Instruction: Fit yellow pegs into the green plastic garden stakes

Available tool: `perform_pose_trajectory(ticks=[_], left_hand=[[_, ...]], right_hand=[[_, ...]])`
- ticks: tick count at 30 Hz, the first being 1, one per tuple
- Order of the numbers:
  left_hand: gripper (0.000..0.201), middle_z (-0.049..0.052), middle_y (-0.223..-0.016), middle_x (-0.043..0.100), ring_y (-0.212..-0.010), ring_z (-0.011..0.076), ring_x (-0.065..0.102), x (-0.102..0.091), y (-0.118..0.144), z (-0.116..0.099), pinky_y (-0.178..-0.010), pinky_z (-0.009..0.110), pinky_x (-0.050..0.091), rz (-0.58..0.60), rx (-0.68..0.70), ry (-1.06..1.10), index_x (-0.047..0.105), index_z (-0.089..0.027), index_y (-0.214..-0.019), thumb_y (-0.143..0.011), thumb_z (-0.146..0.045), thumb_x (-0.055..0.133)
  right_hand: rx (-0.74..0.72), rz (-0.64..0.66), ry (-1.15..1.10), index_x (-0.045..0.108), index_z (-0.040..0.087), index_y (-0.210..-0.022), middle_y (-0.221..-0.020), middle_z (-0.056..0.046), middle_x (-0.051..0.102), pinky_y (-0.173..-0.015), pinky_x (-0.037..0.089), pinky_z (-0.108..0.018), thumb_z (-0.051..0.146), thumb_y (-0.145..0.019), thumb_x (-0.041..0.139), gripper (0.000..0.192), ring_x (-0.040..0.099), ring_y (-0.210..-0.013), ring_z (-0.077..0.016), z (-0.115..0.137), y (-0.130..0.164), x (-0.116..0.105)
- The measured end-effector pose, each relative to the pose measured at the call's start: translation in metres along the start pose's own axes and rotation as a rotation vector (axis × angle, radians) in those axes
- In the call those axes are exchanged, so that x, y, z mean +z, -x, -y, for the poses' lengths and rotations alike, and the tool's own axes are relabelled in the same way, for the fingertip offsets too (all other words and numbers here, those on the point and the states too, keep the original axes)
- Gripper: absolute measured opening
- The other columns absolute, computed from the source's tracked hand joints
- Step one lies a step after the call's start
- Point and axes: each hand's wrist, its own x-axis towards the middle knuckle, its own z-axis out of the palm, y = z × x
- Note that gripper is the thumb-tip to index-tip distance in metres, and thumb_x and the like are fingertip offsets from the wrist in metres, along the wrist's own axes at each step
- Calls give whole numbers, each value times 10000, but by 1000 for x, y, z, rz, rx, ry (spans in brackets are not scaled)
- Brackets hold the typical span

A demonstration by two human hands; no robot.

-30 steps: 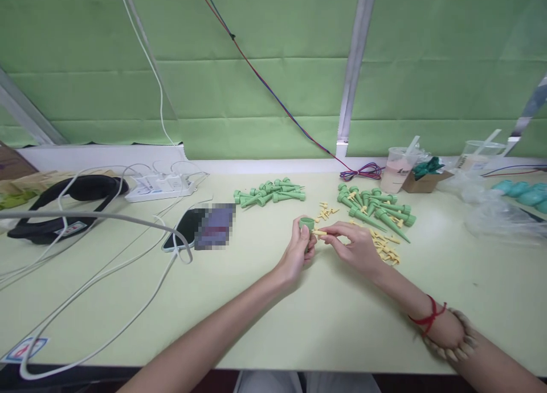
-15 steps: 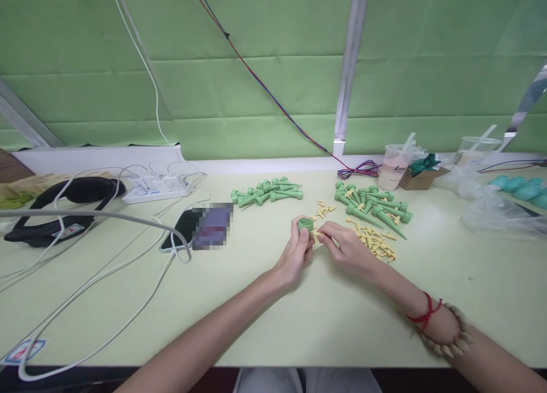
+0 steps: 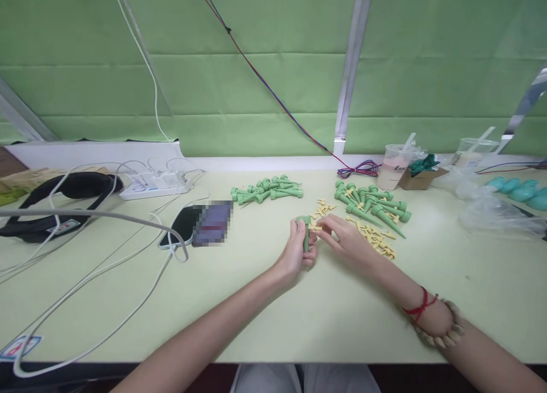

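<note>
My left hand (image 3: 294, 250) is closed around a green plastic watering spike (image 3: 305, 242), held upright with its wide cap on top. Between the fingertips of my right hand (image 3: 342, 237) is a small yellow plastic valve (image 3: 315, 228), which meets the spike's side just under the cap. How far it sits in the spike I cannot tell. Beyond my hands lies a small group of loose yellow valves (image 3: 325, 207). A larger yellow heap (image 3: 378, 242) is partly behind my right hand. Green spikes with yellow valves (image 3: 371, 202) lie at the right, and another green spike pile (image 3: 269, 191) at the back left.
Two phones (image 3: 182, 228) lie at the left, near black headphones (image 3: 64, 202), a white power strip (image 3: 156, 185) and looping white cables (image 3: 106, 270). A drink cup (image 3: 392, 168), a small cardboard box (image 3: 421, 179), plastic bags (image 3: 491, 211) and turquoise bulbs (image 3: 521, 191) stand or lie at the right.
My left hand has turned the spike from its open top facing me to upright, with its stem now showing. The yellow valve stays in my right fingers against it.
</note>
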Motion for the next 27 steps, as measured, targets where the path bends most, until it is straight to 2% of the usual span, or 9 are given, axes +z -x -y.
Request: perform_pose_trajectory(ticks=[3, 6, 10, 13, 15, 17, 20, 23, 27], left_hand=[[415, -84, -668, 353, -358, 5, 219, 1, 2, -1, -363, 118, 122, 15, -69, 14, 226, -253, -793, -784, -659, 310], [407, -85, -685, 349, -348, 0, 229, 1, 3, 0, -351, 109, 117, 21, -113, -19, 238, -265, -824, -778, -661, 319], [387, -86, -672, 336, -343, -1, 226, 0, 6, 4, -338, 106, 125, 66, -22, -106, 281, -285, -932, -786, -638, 345], [384, -90, -626, 328, -343, 9, 227, 2, 9, 4, -335, 112, 139, 89, 32, -149, 295, -277, -975, -801, -616, 344], [377, -92, -608, 327, -342, 13, 225, 3, 10, 3, -335, 111, 133, 69, 24, -131, 298, -270, -963, -806, -611, 340], [368, -87, -625, 344, -343, 6, 221, 5, 8, 2, -337, 107, 123, 30, -11, -76, 294, -261, -900, -804, -613, 345], [378, -86, -645, 346, -340, -3, 200, 5, 5, -1, -334, 105, 107, -42, -49, -2, 268, -247, -807, -801, -617, 349], [397, -94, -609, 325, -332, 1, 180, 3, 4, -6, -328, 106, 95, -85, -71, 18, 270, -245, -788, -782, -624, 389], [433, -101, -566, 300, -325, 5, 169, 1, 4, -9, -322, 108, 84, -98, -132, 37, 283, -242, -780, -744, -646, 432]], right_hand=[[-135, -7, 170, 532, 181, -784, -757, -55, 522, -628, 371, -269, 291, -930, 312, 286, 484, -669, -153, -5, 0, 0], [-123, 2, 160, 512, 181, -699, -705, -44, 497, -603, 365, -268, 241, -926, 291, 323, 466, -648, -151, -3, 3, 3], [80, 8, -140, 473, 186, -622, -636, -11, 496, -581, 368, -252, 297, -920, 322, 352, 468, -600, -128, 5, 5, 5], [264, 76, -438, 341, 195, -526, -496, 30, 389, -500, 347, -236, 412, -916, 292, 450, 400, -484, -106, 10, 3, 7], [314, 109, -505, 298, 199, -516, -472, 38, 355, -484, 343, -235, 451, -915, 257, 474, 380, -461, -102, 11, 2, 8], [285, 65, -409, 374, 191, -553, -530, 23, 434, -530, 367, -240, 438, -916, 277, 449, 436, -519, -113, 11, 2, 7], [181, -43, -196, 530, 187, -809, -779, -27, 559, -612, 409, -251, 398, -883, 415, 252, 516, -687, -141, 6, 3, 3], [50, -58, -102, 537, 217, -1036, -975, -66, 558, -691, 449, -273, 349, -868, 471, 223, 542, -843, -169, -2, 2, -1], [-94, -53, -9, 571, 219, -1026, -968, -81, 568, -765, 460, -323, 327, -876, 468, 211, 549, -907, -198, -11, 0, -3]])
